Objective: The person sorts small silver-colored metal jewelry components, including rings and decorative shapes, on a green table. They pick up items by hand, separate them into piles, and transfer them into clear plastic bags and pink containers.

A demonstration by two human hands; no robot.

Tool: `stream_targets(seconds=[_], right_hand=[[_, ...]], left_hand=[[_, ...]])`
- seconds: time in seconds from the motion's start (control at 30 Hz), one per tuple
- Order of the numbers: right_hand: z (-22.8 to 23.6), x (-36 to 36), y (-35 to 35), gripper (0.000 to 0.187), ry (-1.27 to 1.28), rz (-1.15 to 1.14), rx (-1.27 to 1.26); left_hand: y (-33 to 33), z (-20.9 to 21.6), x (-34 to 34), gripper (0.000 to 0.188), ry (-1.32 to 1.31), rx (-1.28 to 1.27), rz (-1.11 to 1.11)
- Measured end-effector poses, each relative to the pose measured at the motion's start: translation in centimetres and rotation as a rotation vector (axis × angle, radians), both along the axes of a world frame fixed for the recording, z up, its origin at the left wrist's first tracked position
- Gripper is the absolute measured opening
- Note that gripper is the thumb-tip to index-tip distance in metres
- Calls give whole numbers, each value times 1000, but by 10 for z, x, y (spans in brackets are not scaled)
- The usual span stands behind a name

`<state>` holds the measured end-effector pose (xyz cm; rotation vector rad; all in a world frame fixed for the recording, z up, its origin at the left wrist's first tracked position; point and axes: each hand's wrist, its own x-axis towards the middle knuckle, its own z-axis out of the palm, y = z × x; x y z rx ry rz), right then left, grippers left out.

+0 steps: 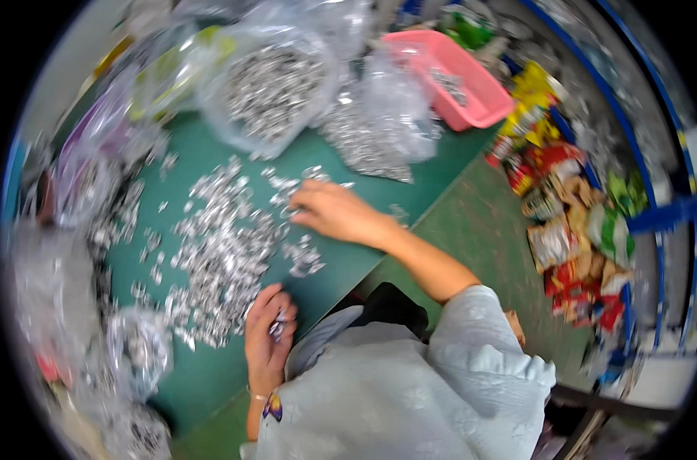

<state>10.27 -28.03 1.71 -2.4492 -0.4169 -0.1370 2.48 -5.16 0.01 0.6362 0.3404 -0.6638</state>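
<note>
Small shiny silver metal pieces (222, 257) lie in a loose heap on the green tabletop (325, 287). At the table's near edge my left hand (268, 337) is turned partly palm up, its fingers curled around a few of the metal pieces (278, 326). Farther off and to the right, my right hand (337, 213) reaches over the heap's right side, knuckles up. Its fingers are bent down and drawn together at a small cluster of pieces (311, 175). Whatever sits between those fingertips is hidden and blurred.
Behind the heap stands an open clear bag (268, 100) full of metal pieces, beside another filled bag (371, 138). A pink plastic basket (471, 115) holds some pieces at the back right. Plastic bags (53, 284) line the left. Colourful packages (575, 245) crowd a blue-framed rack.
</note>
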Motion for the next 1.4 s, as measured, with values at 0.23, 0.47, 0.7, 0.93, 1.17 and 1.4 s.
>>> stream_targets(seconds=[0.23, 0.47, 0.7, 0.93, 1.17, 1.4], right_hand=[[23, -36, -37, 22, 414, 88, 671], [57, -59, -73, 17, 522, -85, 883], [90, 6, -145, 25, -242, -576, 380], [37, 89, -245, 27, -48, -626, -148], [81, -12, -66, 21, -187, -223, 101], [-25, -29, -1, 38, -192, -14, -151]], left_hand=[[2, -5, 3, 22, 10, -56, -5], [6, -9, -1, 21, -14, -62, 16], [4, -3, 0, 21, -26, -3, 33], [-1, 7, 0, 18, -50, 1, -24], [2, -2, -8, 14, -112, 69, -58], [-2, 3, -8, 14, -261, 258, -74]])
